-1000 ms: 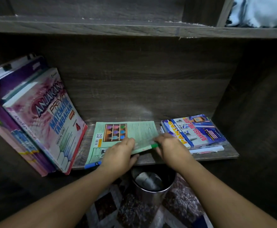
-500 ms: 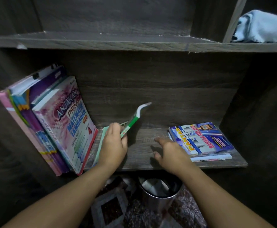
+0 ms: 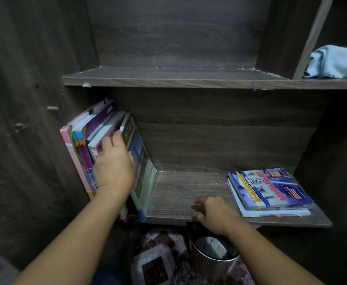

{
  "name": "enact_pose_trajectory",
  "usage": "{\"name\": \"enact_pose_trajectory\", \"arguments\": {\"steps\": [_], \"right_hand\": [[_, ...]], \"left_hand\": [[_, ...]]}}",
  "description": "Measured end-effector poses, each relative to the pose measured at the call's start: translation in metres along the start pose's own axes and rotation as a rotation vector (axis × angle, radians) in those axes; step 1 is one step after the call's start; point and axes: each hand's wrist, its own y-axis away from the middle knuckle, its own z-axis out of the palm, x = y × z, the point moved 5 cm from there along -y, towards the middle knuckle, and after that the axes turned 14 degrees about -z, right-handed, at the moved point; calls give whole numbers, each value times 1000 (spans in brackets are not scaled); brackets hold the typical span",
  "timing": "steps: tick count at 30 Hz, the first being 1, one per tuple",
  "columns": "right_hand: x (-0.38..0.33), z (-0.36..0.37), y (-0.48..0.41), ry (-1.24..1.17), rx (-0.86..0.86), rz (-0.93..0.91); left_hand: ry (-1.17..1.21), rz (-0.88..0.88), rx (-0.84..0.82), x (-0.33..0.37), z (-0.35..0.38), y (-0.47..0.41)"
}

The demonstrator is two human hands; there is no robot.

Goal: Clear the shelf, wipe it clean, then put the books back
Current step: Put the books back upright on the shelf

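Green booklet [image 3: 140, 161] in grip of left hand [image 3: 113, 164], against leaning books [image 3: 81, 145]; right hand [image 3: 215, 215] slack on shelf [image 3: 178, 192].

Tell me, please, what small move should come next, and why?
Probably the right hand should reach for the flat stack beside it: the left hand holds the thin book upright against the leaning row, and that stack alone lies flat.
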Motion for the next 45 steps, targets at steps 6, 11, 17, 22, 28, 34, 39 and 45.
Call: {"name": "enact_pose_trajectory", "arguments": {"steps": [6, 11, 17, 22, 28, 34, 39, 45], "right_hand": [[-6, 4, -1, 57, -51, -4], [-9, 6, -7, 61, -68, -13], [-19, 8, -10, 46, -84, -21], [-13, 9, -7, 26, -87, 6], [-11, 0, -1, 21, -69, 25], [-7, -31, 5, 160, 43, 28], [-9, -72, 30, 310, 139, 73], [15, -114, 105, 391, 270, 182]], "left_hand": [[141, 132, 95, -7, -4, -8], [70, 215, 277, -8, -3, -4], [-216, 80, 472, -17, -7, -7], [-281, 94, 542, -30, 10, -12], [-368, -5, 492, -27, 18, -12], [-198, 87, 392, -14, 11, 3], [-66, 414, 257, 34, 18, 34], [138, 753, 36, 124, 28, 98]]}}
